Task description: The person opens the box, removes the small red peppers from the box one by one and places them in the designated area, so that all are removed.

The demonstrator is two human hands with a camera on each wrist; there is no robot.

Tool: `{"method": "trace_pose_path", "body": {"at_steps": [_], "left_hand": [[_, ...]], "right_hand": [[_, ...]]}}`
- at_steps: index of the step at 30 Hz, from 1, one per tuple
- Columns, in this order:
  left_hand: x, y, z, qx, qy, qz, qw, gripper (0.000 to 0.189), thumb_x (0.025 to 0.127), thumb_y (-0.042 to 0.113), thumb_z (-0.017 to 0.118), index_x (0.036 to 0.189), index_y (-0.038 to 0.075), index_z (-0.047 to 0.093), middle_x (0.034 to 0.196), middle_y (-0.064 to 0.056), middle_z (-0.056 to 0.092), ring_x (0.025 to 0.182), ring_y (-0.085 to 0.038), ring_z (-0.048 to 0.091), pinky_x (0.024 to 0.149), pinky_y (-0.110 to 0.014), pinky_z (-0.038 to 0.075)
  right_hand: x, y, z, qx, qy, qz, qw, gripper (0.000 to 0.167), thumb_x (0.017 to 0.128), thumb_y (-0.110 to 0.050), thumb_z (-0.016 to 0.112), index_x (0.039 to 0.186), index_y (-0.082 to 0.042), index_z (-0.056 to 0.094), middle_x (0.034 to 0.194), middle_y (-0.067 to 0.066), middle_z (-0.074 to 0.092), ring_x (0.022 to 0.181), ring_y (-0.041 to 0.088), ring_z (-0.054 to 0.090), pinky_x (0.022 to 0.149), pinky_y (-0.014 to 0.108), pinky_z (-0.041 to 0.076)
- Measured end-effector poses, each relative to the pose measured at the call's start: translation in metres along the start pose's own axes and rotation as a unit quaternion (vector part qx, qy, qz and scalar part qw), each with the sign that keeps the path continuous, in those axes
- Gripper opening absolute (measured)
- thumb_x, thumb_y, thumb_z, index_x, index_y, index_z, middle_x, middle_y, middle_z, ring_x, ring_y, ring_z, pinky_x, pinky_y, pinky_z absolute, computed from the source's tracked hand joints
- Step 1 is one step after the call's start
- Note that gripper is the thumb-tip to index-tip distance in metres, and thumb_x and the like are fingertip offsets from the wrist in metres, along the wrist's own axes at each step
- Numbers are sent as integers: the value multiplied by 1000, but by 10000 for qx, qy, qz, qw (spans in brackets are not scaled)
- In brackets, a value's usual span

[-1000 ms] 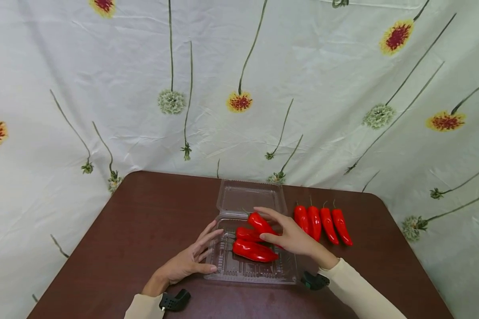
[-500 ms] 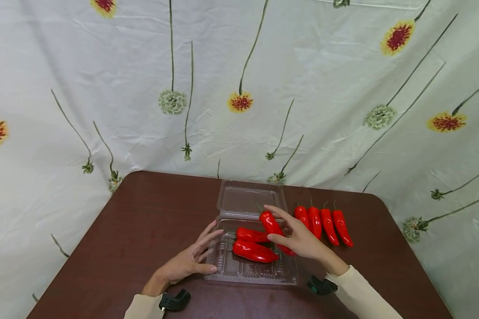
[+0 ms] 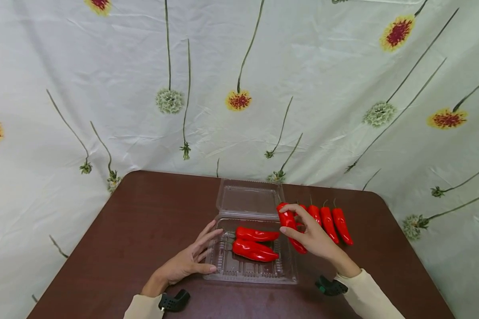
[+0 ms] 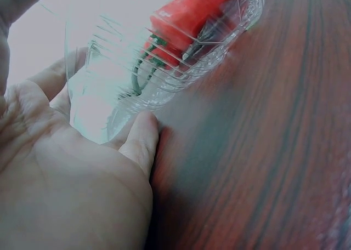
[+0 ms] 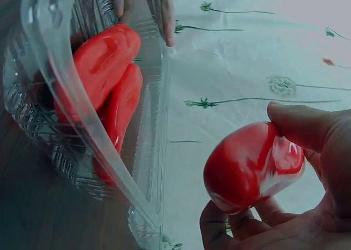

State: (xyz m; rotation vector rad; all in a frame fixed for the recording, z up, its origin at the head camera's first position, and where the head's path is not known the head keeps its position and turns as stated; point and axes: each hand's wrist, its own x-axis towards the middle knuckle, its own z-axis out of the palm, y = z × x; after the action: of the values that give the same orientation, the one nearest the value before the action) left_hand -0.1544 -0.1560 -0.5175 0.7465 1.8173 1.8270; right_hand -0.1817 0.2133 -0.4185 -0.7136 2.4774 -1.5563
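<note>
My right hand pinches a red chili pepper between thumb and fingers, above the right edge of a clear plastic clamshell box. In the right wrist view this pepper shows blunt end toward the camera, apart from the box. Inside the box lie two more red peppers, a rear one and a front one, side by side with stems to the left. With spread, fairly straight fingers, my left hand rests against the box's left side; its thumb touches near the front corner in the left wrist view.
Several red peppers stand in a row on the brown table, right of the box; my right hand partly covers them. The box's hinged lid lies folded back behind it. A flowered white cloth hangs behind the table.
My right hand has carried its pepper rightward, from over the peppers in the box to the box's right edge. The rear pepper in the box is now uncovered. My left hand stays put.
</note>
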Motion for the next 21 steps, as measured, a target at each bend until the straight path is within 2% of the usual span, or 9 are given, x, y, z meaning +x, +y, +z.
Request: {"method": "trace_pose_path", "body": {"at_steps": [3, 5, 7, 15, 21], "left_hand": [[1, 0, 0, -37, 10, 7, 10000, 91, 90, 1, 71, 161, 11, 16, 167, 7, -17, 154, -38, 0, 121, -34, 24], [1, 0, 0, -75, 16, 14, 10000, 91, 90, 1, 72, 161, 10, 16, 167, 7, -17, 154, -38, 0, 115, -19, 27], [1, 0, 1, -113, 29, 23, 9999, 91, 89, 0, 72, 161, 10, 16, 167, 7, -17, 154, -39, 0, 110, -11, 28], [1, 0, 1, -126, 21, 4, 9999, 92, 89, 0, 72, 161, 10, 16, 167, 7, -18, 154, -39, -2, 109, -9, 28], [1, -2, 0, -124, 8, 37, 9999, 92, 90, 0, 71, 161, 11, 16, 167, 8, -18, 154, -38, -1, 109, -10, 28]], "right_hand": [[-2, 0, -3, 115, 137, 73, 9998, 45, 92, -14, 74, 130, -20, 52, 120, 13, 55, 101, 35, 59, 66, 37, 59], [-4, 1, -5, 192, 239, 118, 9995, 46, 91, -14, 74, 131, -19, 52, 122, 14, 55, 102, 35, 60, 68, 37, 59], [-6, 3, -7, 292, 341, 169, 9988, 47, 92, -14, 74, 133, -19, 52, 126, 14, 53, 104, 36, 60, 71, 38, 59], [-20, 13, -21, 247, 606, 327, 9973, 47, 96, -12, 68, 139, -17, 49, 134, 16, 49, 113, 40, 53, 76, 36, 60], [-36, 24, -28, 441, 669, 555, 9952, 48, 96, -10, 66, 140, -11, 47, 135, 20, 45, 114, 41, 53, 78, 35, 60]]}}
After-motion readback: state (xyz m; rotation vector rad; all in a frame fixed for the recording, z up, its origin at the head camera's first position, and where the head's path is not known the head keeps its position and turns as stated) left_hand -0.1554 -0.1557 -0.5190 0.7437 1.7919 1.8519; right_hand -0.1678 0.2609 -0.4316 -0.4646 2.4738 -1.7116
